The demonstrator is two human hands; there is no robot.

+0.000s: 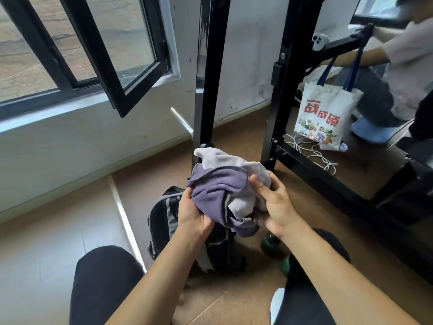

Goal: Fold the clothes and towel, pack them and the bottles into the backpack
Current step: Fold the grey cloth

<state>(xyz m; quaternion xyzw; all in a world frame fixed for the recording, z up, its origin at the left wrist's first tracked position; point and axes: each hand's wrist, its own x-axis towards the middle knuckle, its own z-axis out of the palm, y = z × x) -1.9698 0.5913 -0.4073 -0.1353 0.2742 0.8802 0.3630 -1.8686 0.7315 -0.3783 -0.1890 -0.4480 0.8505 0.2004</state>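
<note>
I hold the clothes as one bundle in the air, a purple garment point(218, 191) wrapped round a pale towel point(234, 160), right above the backpack point(164, 221). My left hand point(194, 214) cups the purple cloth from below, fingers curled under it. My right hand point(274, 207) grips the towel side, with the thumb pressed on top. I think I clamp it from both sides so the loose folds stay together while it goes down into the bag. The bundle looks rumpled rather than flat.

The backpack lies on the brown floor point(234, 296) between my knees, just beside the pale strip at the floor's left edge. I cannot tell if its mouth is open, since the bundle hides it. A green bottle point(269, 245) sits on the floor under my right wrist, touching my right knee, within reach for packing later.

I can read no brand on the backpack or the bottle. Well apart, a tote bag point(325, 116) hangs from the black frame point(206, 90), printed in red with 战成硕. Its smaller line is too small to read.
</note>
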